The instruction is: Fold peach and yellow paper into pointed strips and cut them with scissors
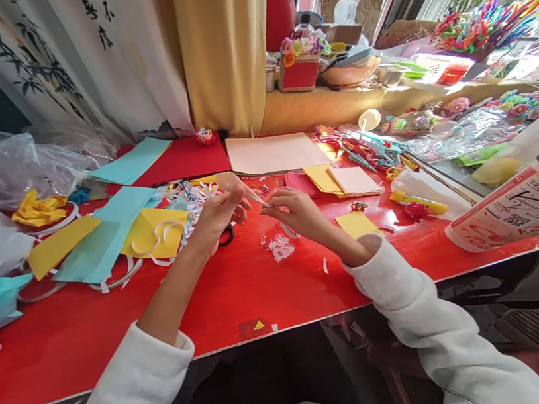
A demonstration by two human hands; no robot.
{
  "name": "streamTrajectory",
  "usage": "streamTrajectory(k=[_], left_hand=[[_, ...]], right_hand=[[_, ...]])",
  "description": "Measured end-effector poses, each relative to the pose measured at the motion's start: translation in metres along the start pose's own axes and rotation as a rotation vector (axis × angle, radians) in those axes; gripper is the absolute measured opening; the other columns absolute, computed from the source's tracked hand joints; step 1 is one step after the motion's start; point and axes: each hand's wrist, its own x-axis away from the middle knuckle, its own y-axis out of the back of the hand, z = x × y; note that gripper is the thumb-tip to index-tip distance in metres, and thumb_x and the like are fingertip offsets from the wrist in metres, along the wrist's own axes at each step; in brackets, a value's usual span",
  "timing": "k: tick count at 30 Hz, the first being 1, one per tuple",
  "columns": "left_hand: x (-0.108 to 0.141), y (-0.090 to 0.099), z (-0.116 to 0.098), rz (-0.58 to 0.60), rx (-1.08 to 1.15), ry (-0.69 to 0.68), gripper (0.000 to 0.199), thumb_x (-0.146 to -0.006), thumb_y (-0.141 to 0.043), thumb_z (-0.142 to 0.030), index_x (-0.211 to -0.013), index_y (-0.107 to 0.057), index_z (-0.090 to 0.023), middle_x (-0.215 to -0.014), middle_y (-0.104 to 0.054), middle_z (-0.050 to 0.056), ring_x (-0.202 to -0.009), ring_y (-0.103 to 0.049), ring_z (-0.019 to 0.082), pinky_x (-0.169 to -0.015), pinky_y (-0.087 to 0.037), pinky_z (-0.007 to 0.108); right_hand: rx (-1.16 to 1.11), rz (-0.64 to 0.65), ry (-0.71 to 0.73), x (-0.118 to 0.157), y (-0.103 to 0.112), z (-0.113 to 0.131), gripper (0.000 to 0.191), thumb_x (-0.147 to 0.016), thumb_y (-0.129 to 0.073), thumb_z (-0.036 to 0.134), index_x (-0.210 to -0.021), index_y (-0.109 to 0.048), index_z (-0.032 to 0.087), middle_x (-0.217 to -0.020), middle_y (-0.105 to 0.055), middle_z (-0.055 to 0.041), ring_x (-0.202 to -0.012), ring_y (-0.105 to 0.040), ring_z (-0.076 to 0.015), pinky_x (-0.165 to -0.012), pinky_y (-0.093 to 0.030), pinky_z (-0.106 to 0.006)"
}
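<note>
- Peach-toned paper (pixel 252 195), slender and folded-looking, is spanning the space between our two hands, above the red table (pixel 243 299).
- Its long axis is slanting from upper left down to lower right in our view; the broader end is showing by our left hand (pixel 219 219), and the narrow end is pointing toward our right hand (pixel 295 210).
- Our left hand is gripping the paper between thumb and fingers near its upper part.
- Our right hand is pinching the lower tip with thumb and fingertips (the finest folds there are hiding from us).
- White shreds (pixel 280 247) are lying in a small heap on the table, nearer to us than the paper.
- One black ring-shaped handle (pixel 227 236) is peeking out just beside our left hand.
- Beyond our hands, a large pale pink sheet (pixel 277 153) is lying flat; to its right and nearer us, small pink squares (pixel 355 180) are overlapping yellow paper (pixel 322 180).
</note>
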Motion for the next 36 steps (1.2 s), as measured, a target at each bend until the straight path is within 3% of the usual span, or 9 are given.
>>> streamTrajectory(k=[3, 6, 10, 13, 19, 24, 27, 31, 36], left_hand=[[0.003, -0.001, -0.009, 0.208, 0.112, 0.071, 0.06, -0.065, -0.047, -0.07, -0.086, -0.065, -0.017, -0.082, -0.067, 0.01, -0.063, -0.058, 0.015, -0.055, -0.046, 0.026], [0.006, -0.004, -0.014, 0.269, 0.136, 0.14, 0.071, -0.065, -0.036, -0.077, -0.086, -0.066, -0.017, -0.085, -0.068, 0.014, -0.081, -0.062, 0.022, -0.066, -0.05, 0.031], [0.005, -0.005, -0.006, 0.174, 0.059, 0.149, 0.047, -0.067, -0.059, -0.056, -0.095, -0.063, -0.019, -0.078, -0.068, 0.008, -0.073, -0.064, 0.019, -0.07, -0.049, 0.031], [0.002, -0.002, 0.002, 0.163, -0.017, 0.188, 0.048, -0.063, -0.07, -0.039, -0.105, -0.058, -0.021, -0.073, -0.066, 0.003, -0.071, -0.063, 0.018, -0.067, -0.047, 0.028], [0.005, -0.002, -0.004, 0.32, -0.126, 0.206, 0.033, -0.068, -0.066, -0.039, -0.093, -0.065, -0.017, -0.092, -0.064, 0.005, -0.082, -0.057, 0.015, -0.072, -0.042, 0.025], [0.008, -0.005, -0.008, 0.324, -0.198, 0.17, 0.022, -0.067, -0.066, -0.037, -0.074, -0.063, -0.016, -0.07, -0.057, -0.001, -0.065, -0.051, 0.009, -0.061, -0.037, 0.021], [0.008, -0.008, -0.005, 0.324, -0.199, 0.149, 0.022, -0.068, -0.065, -0.036, -0.066, -0.058, -0.015, -0.066, -0.054, -0.002, -0.063, -0.048, 0.009, -0.06, -0.035, 0.021], [0.009, -0.012, -0.003, 0.306, -0.197, 0.159, 0.023, -0.068, -0.065, -0.036, -0.082, -0.063, -0.018, -0.08, -0.059, 0.0, -0.074, -0.051, 0.011, -0.065, -0.037, 0.021], [0.011, -0.019, -0.003, 0.284, -0.209, 0.151, 0.028, -0.07, -0.062, -0.042, -0.081, -0.064, -0.016, -0.076, -0.059, 0.001, -0.072, -0.051, 0.013, -0.068, -0.038, 0.024]], right_hand=[[0.206, -0.133, 0.073, 0.001, 0.003, -0.006, 0.023, -0.086, -0.047, 0.032, -0.082, -0.066, 0.02, -0.084, -0.063, -0.0051, -0.084, -0.05, -0.0162, -0.081, -0.033, -0.032], [0.35, -0.222, 0.123, 0.003, 0.008, -0.01, 0.022, -0.088, -0.043, 0.029, -0.092, -0.064, 0.025, -0.089, -0.062, -0.0044, -0.09, -0.047, -0.018, -0.086, -0.03, -0.035], [0.419, -0.261, 0.155, 0.005, 0.012, -0.01, 0.024, -0.089, -0.041, 0.027, -0.102, -0.061, 0.029, -0.096, -0.06, -0.0039, -0.098, -0.046, -0.0187, -0.089, -0.028, -0.036], [0.424, -0.274, 0.162, 0.005, 0.01, -0.008, 0.027, -0.088, -0.041, 0.026, -0.109, -0.058, 0.028, -0.099, -0.059, -0.005, -0.1, -0.044, -0.0191, -0.089, -0.03, -0.036], [0.353, -0.271, 0.134, 0.006, 0.002, -0.004, 0.034, -0.087, -0.043, 0.024, -0.12, -0.05, 0.029, -0.1, -0.056, -0.0046, -0.097, -0.044, -0.0198, -0.083, -0.035, -0.035], [0.316, -0.353, 0.019, 0.004, 0.006, 0.002, 0.058, -0.084, -0.045, 0.026, -0.138, -0.025, 0.023, -0.095, -0.053, -0.007, -0.089, -0.044, -0.0207, -0.08, -0.039, -0.036], [0.356, -0.354, 0.014, 0.004, 0.008, 0.001, 0.051, -0.084, -0.044, 0.029, -0.133, -0.035, 0.019, -0.085, -0.056, -0.0058, -0.079, -0.047, -0.0182, -0.075, -0.039, -0.033], [0.419, -0.283, 0.074, 0.006, 0.004, -0.006, 0.028, -0.088, -0.041, 0.031, -0.104, -0.06, 0.019, -0.062, -0.06, 0.0, -0.056, -0.046, -0.011, -0.065, -0.034, -0.027], [0.468, -0.292, 0.089, 0.009, -0.001, -0.009, 0.024, -0.088, -0.042, 0.03, -0.089, -0.064, 0.023, -0.051, -0.058, 0.0039, -0.045, -0.041, -0.0074, -0.056, -0.028, -0.024]])
